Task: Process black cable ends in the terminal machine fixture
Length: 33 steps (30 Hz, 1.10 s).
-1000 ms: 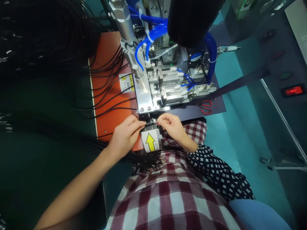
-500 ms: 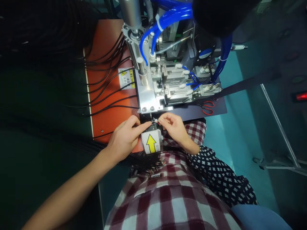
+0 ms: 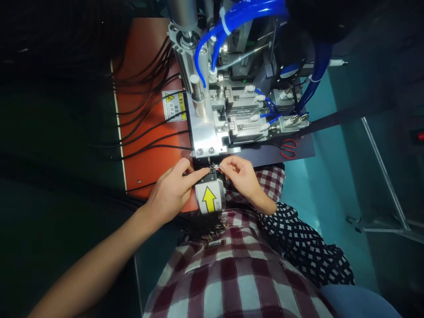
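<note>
My left hand (image 3: 172, 187) rests over the orange plate's edge, one digit stretched right. Its tip touches a small black fixture (image 3: 208, 177) below the metal machine block, and its other fingers curl under, partly hidden. My right hand (image 3: 241, 176) pinches, with thumb and forefinger, a tiny part with thin white and red wires (image 3: 217, 168). That part lies at the fixture, right beside the left fingertip; its exact kind is too small to tell. Just below both hands sits a white label with a yellow arrow (image 3: 209, 198).
The machine's metal block (image 3: 205, 137) with pneumatic cylinders and blue hoses (image 3: 245, 17) rises ahead. Black cables (image 3: 145, 119) cross the orange plate (image 3: 139, 168) at left. Red-handled scissors (image 3: 289, 149) lie on the dark plate at right. Small wire scraps (image 3: 220, 225) sit near my apron.
The view has shifted slightly, so the machine appears a little larger and moved. Both hands hold nearly the same position at the fixture; the small wired part stays pinched.
</note>
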Available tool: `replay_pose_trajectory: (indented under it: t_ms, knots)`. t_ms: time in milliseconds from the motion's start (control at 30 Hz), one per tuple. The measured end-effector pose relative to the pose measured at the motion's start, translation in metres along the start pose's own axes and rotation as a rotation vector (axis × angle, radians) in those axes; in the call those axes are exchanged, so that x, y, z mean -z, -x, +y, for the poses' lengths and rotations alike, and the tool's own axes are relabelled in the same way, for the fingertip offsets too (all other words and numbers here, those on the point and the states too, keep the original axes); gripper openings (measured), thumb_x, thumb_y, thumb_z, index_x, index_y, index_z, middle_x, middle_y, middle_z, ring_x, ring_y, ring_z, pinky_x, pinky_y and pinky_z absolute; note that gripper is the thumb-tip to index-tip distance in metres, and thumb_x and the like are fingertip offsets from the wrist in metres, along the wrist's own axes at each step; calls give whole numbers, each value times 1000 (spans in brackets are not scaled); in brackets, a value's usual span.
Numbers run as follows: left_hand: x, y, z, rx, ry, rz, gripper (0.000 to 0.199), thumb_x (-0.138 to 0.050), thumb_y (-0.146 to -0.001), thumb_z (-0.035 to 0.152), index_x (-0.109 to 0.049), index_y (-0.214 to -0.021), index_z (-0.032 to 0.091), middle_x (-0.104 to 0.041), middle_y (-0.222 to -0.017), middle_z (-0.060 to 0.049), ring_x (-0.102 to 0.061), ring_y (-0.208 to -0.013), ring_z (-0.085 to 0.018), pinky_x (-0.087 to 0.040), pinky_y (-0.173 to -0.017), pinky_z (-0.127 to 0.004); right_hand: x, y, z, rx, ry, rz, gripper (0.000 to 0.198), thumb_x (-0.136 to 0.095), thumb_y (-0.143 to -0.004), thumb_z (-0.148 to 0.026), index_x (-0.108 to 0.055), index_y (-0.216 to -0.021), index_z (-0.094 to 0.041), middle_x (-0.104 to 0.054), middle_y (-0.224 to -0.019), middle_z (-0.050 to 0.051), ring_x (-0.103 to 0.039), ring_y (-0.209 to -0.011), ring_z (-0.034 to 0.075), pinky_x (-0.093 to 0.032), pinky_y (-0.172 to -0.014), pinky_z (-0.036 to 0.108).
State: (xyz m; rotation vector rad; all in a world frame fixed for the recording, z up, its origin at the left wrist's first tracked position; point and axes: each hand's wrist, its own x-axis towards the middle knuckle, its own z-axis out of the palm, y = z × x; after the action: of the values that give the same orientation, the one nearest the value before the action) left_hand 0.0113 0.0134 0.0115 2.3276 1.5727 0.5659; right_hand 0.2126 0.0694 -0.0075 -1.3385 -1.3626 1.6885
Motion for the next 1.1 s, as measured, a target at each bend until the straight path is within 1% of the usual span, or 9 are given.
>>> replay_pose_trajectory:
  t_ms: [400,700,967,1100]
  knots:
    - [-2,1,-1,30,40,-11,40,-42,-89,8,-66,-117,24,-44,-83,-3,-55,-76,-15,-52,-65,-26,0,1,1,-1,-5,2,21,-64,-82,-37,-60,-74,-18,-55,-63,-1,-47,-55,11,-38,-50,24]
    - [-2,1,-1,17,18,-15,39,-42,-89,8,-65,-117,23,-43,-83,-3,-55,-75,-15,-52,-64,-25,-2,3,4,48,-3,19,17,-62,-84,-32,-58,-75,-18,-57,-67,-1,-50,-57,11,-42,-55,26]
    - [-2,1,-1,32,22,-6,38,-41,-90,11,-65,-117,24,-43,-83,-2,-55,-74,-14,-53,-65,-25,-4,3,8,33,-35,20,19,-62,-84,-36,-58,-78,-18,-58,-68,-1,-53,-59,12,-45,-57,27]
    - [-2,1,-1,28,29,-10,39,-42,-90,10,-66,-117,23,-44,-84,-3,-55,-75,-15,-53,-65,-26,-4,3,7,12,-28,24,20,-62,-84,-37,-57,-77,-19,-56,-64,-1,-52,-57,12,-44,-55,27]
